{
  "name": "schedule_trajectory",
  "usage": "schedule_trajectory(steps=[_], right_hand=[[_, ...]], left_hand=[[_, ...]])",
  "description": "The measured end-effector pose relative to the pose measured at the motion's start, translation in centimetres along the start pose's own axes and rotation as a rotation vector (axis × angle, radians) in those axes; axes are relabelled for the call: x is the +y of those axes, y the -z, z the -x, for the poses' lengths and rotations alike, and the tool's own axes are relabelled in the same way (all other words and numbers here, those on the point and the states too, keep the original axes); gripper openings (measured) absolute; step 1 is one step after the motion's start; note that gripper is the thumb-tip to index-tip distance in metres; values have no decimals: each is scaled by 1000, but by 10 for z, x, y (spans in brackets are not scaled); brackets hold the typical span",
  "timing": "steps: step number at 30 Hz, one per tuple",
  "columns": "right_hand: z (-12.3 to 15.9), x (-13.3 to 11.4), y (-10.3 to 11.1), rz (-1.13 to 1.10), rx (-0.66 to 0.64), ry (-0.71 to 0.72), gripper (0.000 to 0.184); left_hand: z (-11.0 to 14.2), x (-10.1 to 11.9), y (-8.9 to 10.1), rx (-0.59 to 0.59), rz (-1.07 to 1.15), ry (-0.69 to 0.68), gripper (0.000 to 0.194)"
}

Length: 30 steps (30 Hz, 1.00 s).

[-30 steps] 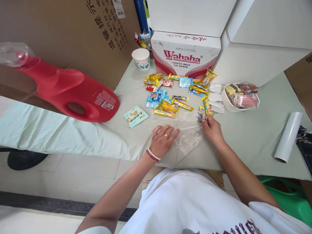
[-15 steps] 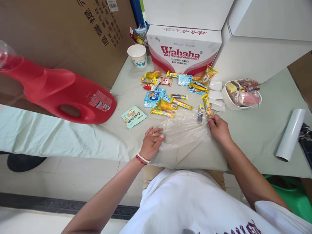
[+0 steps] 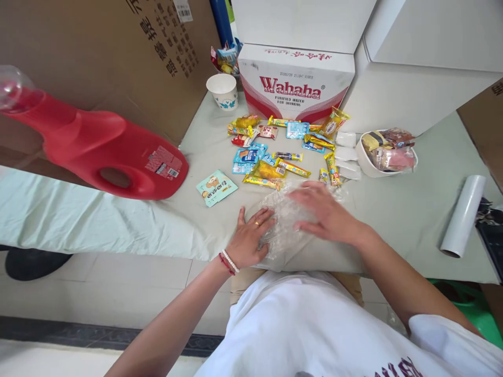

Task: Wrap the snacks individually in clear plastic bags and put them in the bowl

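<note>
A crinkled clear plastic bag [image 3: 283,230] lies on the cloth-covered table in front of me. My left hand [image 3: 251,236] rests flat on its left side with the fingers spread. Over the bag's right part is my right hand [image 3: 324,212], fingers apart and a little blurred; whether it presses on the plastic I cannot tell. Just beyond the bag lie wrapped snacks: a yellow packet [image 3: 269,169], a yellow stick pack [image 3: 332,168] and blue sachets [image 3: 248,155]. To the left of them is a mint-green packet [image 3: 217,187].
A Wahaha water carton [image 3: 296,84] stands at the back, with a paper cup [image 3: 223,92] beside it. A white bowl of snacks [image 3: 387,168] and a white plastic roll [image 3: 462,215] are on the right. At left looms a big red jug [image 3: 129,157] against a cardboard box [image 3: 98,63].
My right hand has let go of the bag's right edge and moved left over it, fingers opening. My left hand has spread flat. The bag is more crumpled and drawn in.
</note>
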State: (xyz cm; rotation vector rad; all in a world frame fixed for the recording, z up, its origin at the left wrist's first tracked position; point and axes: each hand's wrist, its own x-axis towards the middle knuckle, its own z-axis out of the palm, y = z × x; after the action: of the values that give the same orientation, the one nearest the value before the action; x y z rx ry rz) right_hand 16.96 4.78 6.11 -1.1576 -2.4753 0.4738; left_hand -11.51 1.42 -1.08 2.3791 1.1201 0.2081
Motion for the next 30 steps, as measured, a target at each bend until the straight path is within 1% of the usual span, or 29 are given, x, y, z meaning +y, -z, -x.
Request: schedule_trajectory(steps=[1,2,3,4,6,7,9,10,12,13,14,15,16,17,18,19,20,21,22,23,24,25,26,27,28,30], right_hand=[[-6,-5,-5,-25,-133,77,66],[-9,-9,-11,-34,-237,122,69],[-8,-10,-16,-33,-308,144,64],[-3,-11,-19,-30,-356,151,52],[20,-14,-20,-42,-397,141,25],[36,-16,-18,-56,-403,119,22],[73,-22,-12,-89,-405,44,29],[92,-25,-8,-105,-420,-10,31],[125,-28,3,-150,-481,-109,32],[137,-29,10,-181,-516,-168,31],[144,-28,16,-215,-529,-229,30],[145,-26,22,-242,-511,-289,28],[141,-24,27,-256,-453,-334,27],[130,-22,31,-256,-368,-352,26],[114,-20,31,-243,-272,-339,26],[93,-19,29,-221,-183,-284,27],[70,-19,23,-208,-149,-205,31],[45,-20,15,-200,-149,-115,42],[21,-21,4,-195,-181,-17,58],[0,-24,-7,-184,-241,74,75],[-18,-27,-18,-161,-287,143,85],[-30,-29,-28,-133,-340,200,89],[-38,-32,-35,-103,-388,239,87],[-39,-33,-40,-72,-431,260,79],[-36,-32,-41,-44,-472,265,69],[-19,-28,-35,-15,-537,218,50]], left_hand=[[0,1,0,-13,-18,-8,80],[1,1,-1,-26,-33,-13,84],[1,1,-1,-37,-44,-15,89],[2,1,-1,-45,-50,-15,93],[5,0,-1,-46,-47,-15,98],[7,-1,-1,-40,-38,-17,97],[9,-4,-1,-19,-4,-33,88],[10,-5,-1,-3,20,-40,79],[10,-7,-2,31,78,-33,55],[9,-7,-3,52,107,-13,45],[8,-7,-4,74,130,17,40],[7,-7,-5,92,144,47,40],[6,-6,-6,105,146,68,39],[5,-4,-7,115,135,77,36],[4,-3,-8,120,113,73,32],[3,-2,-8,120,85,60,30],[3,0,-9,116,57,46,33],[4,2,-9,108,34,36,40],[5,4,-9,99,19,35,50],[7,5,-9,90,9,42,60],[9,7,-9,83,3,49,69],[12,9,-10,79,-3,55,74],[15,10,-10,77,-12,51,75],[18,11,-11,76,-22,38,73],[21,12,-12,77,-32,18,69],[25,13,-14,85,-39,-18,65]])
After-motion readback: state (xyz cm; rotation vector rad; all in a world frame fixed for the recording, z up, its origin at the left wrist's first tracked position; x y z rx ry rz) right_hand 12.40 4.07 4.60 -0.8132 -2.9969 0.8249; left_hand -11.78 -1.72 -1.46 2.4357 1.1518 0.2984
